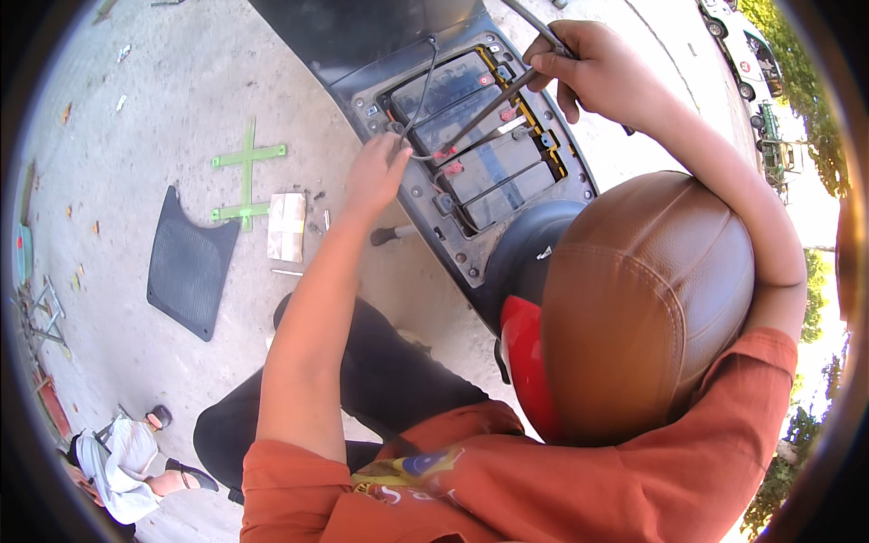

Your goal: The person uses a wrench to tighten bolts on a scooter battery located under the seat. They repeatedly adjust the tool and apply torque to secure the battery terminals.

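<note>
An open battery compartment lies in the footboard of a scooter, with several dark batteries inside. My right hand is closed around the crossbar of a dark T-handle wrench. The wrench shaft slants down to the left, its tip by a red terminal in the compartment. My left hand has its fingers pinched at a thin grey cable near that terminal. A thin dark rod or cable runs from the compartment's far edge to my left fingers.
The scooter's brown leather seat rises beside my right arm. On the concrete at left lie a black rubber mat, green tape and a taped box. Another person is at lower left. Vehicles stand at far right.
</note>
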Demonstrator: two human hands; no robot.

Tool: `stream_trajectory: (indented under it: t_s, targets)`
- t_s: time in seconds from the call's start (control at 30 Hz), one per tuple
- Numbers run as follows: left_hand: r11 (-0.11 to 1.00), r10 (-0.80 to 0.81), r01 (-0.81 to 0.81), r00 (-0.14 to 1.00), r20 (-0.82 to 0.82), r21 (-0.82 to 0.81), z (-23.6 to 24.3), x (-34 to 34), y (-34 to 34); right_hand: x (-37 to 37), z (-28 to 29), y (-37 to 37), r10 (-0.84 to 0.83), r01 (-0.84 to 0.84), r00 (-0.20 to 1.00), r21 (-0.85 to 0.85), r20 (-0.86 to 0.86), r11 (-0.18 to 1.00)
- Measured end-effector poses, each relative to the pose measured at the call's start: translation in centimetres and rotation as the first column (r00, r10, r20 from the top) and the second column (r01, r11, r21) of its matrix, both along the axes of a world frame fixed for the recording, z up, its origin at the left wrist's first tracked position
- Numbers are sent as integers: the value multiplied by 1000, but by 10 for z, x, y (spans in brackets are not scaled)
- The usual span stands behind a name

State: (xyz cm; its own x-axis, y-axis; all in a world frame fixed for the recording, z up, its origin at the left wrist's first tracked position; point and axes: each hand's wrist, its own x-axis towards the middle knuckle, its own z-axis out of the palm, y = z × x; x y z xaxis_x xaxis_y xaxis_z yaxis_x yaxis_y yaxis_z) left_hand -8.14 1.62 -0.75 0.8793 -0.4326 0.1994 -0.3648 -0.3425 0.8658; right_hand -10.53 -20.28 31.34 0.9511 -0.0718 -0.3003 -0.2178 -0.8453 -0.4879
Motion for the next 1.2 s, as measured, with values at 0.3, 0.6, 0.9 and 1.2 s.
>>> stream_trajectory:
  t_s: [0.3, 0.6, 0.9, 1.2]
  targets:
    - [998, -11, 6, 997, -70, -68, -13, 6, -3, -8, 14, 18, -41, 41, 992, -7, -116, 999]
    - [988, 112, -109, 993, 29, -106, -19, -2, -18, -21, 21, 48, -182, 172, 959, -64, -216, 983]
    - [990, 49, -56, 997, -55, -132, -1, -5, -10, -6, 13, 20, -298, 303, 938, 5, -175, 953]
    - [993, 62, -61, 998, 0, -102, -11, 6, -9, -2, 23, 13, -321, 328, 942, 67, -101, 942]
